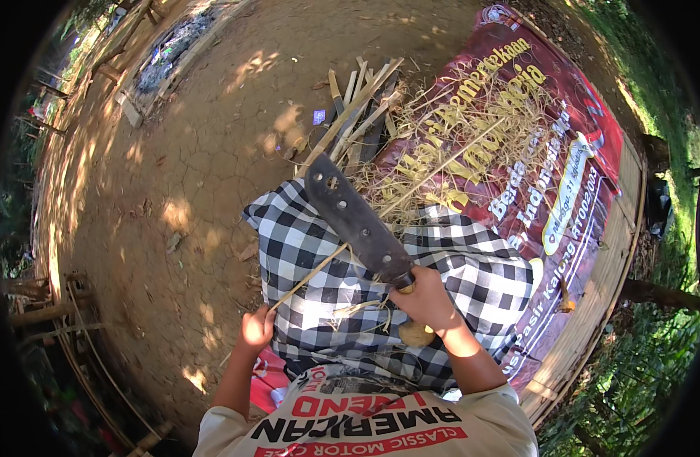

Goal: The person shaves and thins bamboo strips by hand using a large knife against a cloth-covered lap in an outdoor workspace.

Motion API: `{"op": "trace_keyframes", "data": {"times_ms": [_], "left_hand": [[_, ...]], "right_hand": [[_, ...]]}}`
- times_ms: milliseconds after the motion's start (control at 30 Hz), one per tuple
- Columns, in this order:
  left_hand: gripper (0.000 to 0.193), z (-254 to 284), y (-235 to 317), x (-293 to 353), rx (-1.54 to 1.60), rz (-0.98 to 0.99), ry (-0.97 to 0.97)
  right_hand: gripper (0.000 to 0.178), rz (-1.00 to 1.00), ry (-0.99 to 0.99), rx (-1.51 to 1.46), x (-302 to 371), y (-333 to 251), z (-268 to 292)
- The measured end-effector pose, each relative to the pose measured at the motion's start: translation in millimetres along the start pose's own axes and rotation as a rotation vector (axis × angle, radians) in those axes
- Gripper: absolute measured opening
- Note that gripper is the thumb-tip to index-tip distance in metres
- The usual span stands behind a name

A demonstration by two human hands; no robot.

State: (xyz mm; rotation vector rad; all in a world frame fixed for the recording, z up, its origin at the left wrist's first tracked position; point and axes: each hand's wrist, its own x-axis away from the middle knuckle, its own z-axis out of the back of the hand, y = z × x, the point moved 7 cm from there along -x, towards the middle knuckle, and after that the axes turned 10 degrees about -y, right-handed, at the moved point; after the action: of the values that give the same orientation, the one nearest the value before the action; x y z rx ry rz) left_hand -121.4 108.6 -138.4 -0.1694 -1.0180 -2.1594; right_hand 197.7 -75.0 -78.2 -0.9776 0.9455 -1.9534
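My right hand (424, 295) is wrapped round the handle of a machete (354, 219), whose wide dark blade has several holes and points up and to the left. The blade hangs over the black-and-white checkered cloth (293, 228) across my lap. At the left, my left hand (257, 329) is closed on the near end of a thin bamboo strip (307, 279). That strip slants up to the right, and its far end meets the blade's lower-left edge, where a thin curl shows. A few pale shavings (357, 309) lie on the cloth.
A dark red printed banner (594, 129) covers a bamboo platform (563, 346) at the right, with a heap of fine shavings (472, 129) on it. Beyond the cloth lies a bundle of split bamboo pieces (357, 107). Cracked bare earth (159, 251) spreads to the left.
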Motion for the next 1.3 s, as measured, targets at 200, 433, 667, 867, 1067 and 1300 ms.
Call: {"op": "trace_keyframes", "data": {"times_ms": [200,433,667,867,1067,1300], "left_hand": [[0.020,-1,1,-1,0.004,-0.010,0.012],[0.021,0,2,-1,-0.051,-0.091,0.035],[0.021,-4,6,3,-0.046,0.006,0.063],[0.019,0,10,3,-0.044,-0.041,0.061],[0.019,-4,8,5,0.003,0.053,0.054],[0.025,9,31,4,-0.014,0.042,0.029]], "right_hand": [[0.030,-0.143,0.045,-0.268,-6,21,13],[0.031,-0.006,-0.070,-0.076,1,5,-25],[0.028,-0.041,0.079,-0.310,1,9,-8],[0.032,0.057,-0.256,-0.153,8,-6,-53],[0.027,-0.048,-0.038,-0.248,9,2,-26],[0.014,-0.144,0.077,-0.571,25,33,3]]}}
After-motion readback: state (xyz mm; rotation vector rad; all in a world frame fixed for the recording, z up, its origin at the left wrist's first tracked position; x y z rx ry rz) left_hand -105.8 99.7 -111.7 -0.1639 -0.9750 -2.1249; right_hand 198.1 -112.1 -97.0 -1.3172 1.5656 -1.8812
